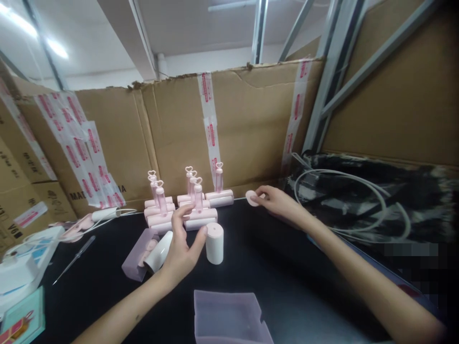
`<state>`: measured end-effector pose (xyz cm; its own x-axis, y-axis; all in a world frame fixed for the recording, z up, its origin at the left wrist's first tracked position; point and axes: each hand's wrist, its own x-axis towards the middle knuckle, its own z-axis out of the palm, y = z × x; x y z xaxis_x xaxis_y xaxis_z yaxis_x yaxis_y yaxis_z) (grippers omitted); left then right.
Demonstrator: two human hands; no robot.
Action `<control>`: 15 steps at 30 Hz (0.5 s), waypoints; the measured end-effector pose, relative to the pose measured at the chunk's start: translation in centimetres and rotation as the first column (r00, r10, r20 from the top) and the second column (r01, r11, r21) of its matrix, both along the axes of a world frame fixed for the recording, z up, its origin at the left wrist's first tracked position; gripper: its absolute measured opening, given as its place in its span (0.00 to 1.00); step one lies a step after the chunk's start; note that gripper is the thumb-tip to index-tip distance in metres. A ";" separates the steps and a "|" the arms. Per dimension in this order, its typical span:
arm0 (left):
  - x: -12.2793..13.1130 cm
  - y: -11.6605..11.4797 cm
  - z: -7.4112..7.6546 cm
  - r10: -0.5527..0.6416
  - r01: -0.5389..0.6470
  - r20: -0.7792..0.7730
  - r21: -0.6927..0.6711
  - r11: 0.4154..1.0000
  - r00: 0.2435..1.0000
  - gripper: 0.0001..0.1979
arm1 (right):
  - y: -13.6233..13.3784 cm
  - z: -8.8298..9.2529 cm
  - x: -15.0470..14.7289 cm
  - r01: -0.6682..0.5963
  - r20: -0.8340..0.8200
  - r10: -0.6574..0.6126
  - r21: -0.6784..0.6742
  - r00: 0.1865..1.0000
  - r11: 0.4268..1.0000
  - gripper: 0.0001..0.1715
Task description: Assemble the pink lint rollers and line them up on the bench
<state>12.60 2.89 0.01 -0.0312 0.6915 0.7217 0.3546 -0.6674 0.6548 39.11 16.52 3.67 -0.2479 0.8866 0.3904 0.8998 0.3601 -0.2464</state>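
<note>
Grip of right hand (269,199) pinching pale disc (251,198), arm (340,248) outstretched; left hand (183,246) spread beside white cylinder (214,249)

Not a ton of legible stuff here tbh. Big cardboard panel (172,124) at the back has dark capitals low on its left side: I get "MA" at the start and an "A" at the very end, and the middle is covered by strips of white tape (81,148) with red print too blurry to read. Carton (10,191) at far left says "V6" with a dark little square right after it, plus some characters I can't make out. Pinkish-red sticker (30,214) on that carton? Just a smear, can't read it.
</note>
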 end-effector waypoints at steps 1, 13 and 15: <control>0.0 -0.2 0.4 0.014 -0.014 -0.015 0.002 1.000 1.000 0.21 | -0.9 1.0 -0.3 -0.068 -0.086 0.068 0.003 0.994 0.998 0.20; 0.8 2.2 1.6 0.155 -0.046 -0.487 0.228 0.973 0.860 0.23 | -12.5 1.7 -8.6 -0.764 -0.956 0.270 0.090 0.113 0.638 0.12; 0.2 2.9 1.3 0.125 -0.036 -0.462 0.197 0.980 0.878 0.15 | -12.3 1.5 -8.6 -0.794 -0.959 0.259 0.064 0.120 0.604 0.13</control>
